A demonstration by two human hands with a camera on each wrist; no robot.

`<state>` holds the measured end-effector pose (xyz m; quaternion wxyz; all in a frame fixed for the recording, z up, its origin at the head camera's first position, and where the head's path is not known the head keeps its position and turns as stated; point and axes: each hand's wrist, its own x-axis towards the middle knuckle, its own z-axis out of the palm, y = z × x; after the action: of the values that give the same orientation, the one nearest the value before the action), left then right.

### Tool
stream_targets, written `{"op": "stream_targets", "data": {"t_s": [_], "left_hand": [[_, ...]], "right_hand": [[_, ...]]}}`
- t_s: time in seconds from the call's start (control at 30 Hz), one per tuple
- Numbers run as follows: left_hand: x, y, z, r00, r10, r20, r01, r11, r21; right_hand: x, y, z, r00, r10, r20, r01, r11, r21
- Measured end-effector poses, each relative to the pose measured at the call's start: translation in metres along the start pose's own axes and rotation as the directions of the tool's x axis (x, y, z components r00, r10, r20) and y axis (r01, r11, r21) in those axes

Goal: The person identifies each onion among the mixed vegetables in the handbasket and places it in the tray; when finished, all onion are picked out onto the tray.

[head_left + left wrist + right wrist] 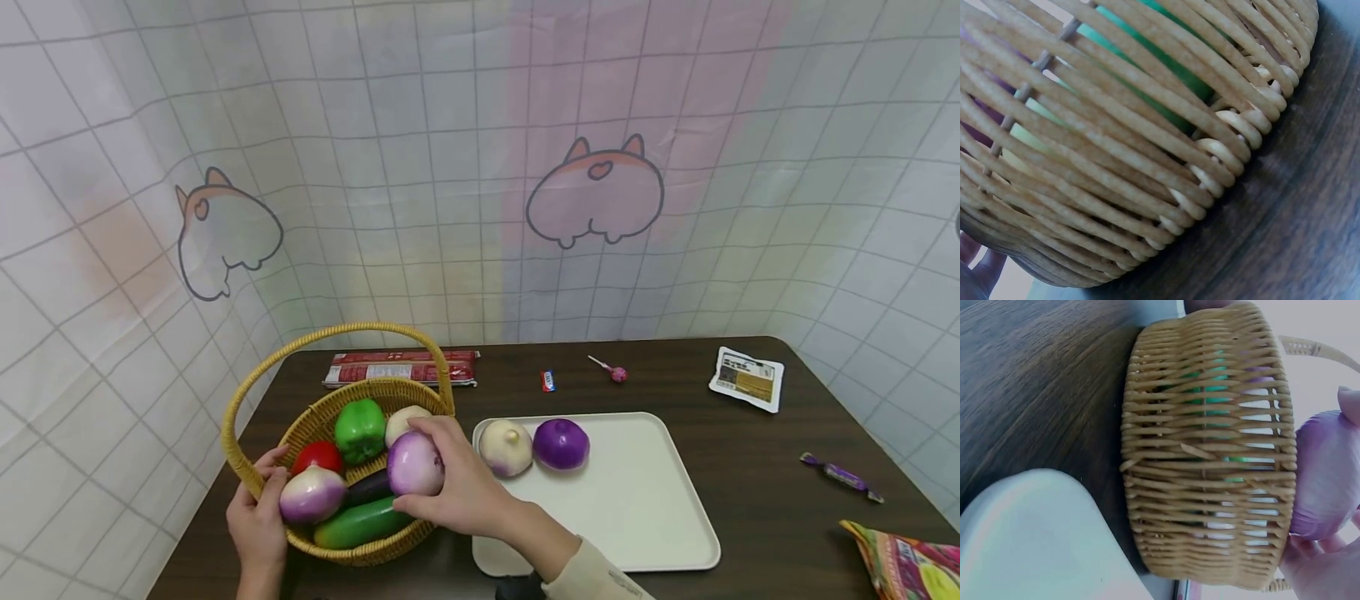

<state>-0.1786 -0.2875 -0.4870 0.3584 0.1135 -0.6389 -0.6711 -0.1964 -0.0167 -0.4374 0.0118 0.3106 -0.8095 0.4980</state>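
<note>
A wicker basket [247, 475] with a hoop handle stands at the table's front left. My right hand [450, 492] grips a purple-and-white onion [415, 463] just above the basket's right side; this onion [1325, 475] shows past the basket's wall [1210, 456] in the right wrist view. My left hand [258, 521] holds the basket's left rim beside another purple-white onion [311, 493]. Inside lie a green pepper [360, 429], a tomato [317, 456], a cucumber [360, 522], an eggplant [367, 487] and a pale onion [401, 419]. The left wrist view shows only the basket's weave [1147, 144].
A cream tray [630, 500] right of the basket holds a white onion [505, 447] and a purple onion [561, 443]. Behind lie a red packet [401, 367], a small candy [548, 380], a lollipop [611, 369] and a sachet [747, 378]. A wrapped sweet [840, 476] and snack bag [907, 567] lie at right.
</note>
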Motion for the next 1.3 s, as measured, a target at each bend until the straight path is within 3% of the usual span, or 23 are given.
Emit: {"op": "stream_targets", "data": {"t_s": [0.3,0.67,1.0,1.3], "left_hand": [[0.000,0.001,0.001,1.000,0.006,0.004,-0.006,1.000,0.010],[0.000,0.001,0.000,1.000,0.009,0.003,-0.009,1.000,0.025],[0.000,0.000,0.001,1.000,0.014,0.006,-0.014,1.000,0.018],[0.000,0.002,0.001,1.000,0.019,-0.006,-0.019,1.000,0.020]], "right_hand": [[-0.011,0.004,-0.024,1.000,0.009,-0.011,-0.009,0.999,0.051],[-0.028,0.016,-0.049,0.995,0.085,-0.043,-0.080,0.991,0.112],[-0.050,0.032,-0.066,0.984,0.127,-0.123,-0.127,0.992,0.004],[-0.066,0.050,-0.083,0.979,0.072,-0.191,-0.076,0.997,-0.010]]}}
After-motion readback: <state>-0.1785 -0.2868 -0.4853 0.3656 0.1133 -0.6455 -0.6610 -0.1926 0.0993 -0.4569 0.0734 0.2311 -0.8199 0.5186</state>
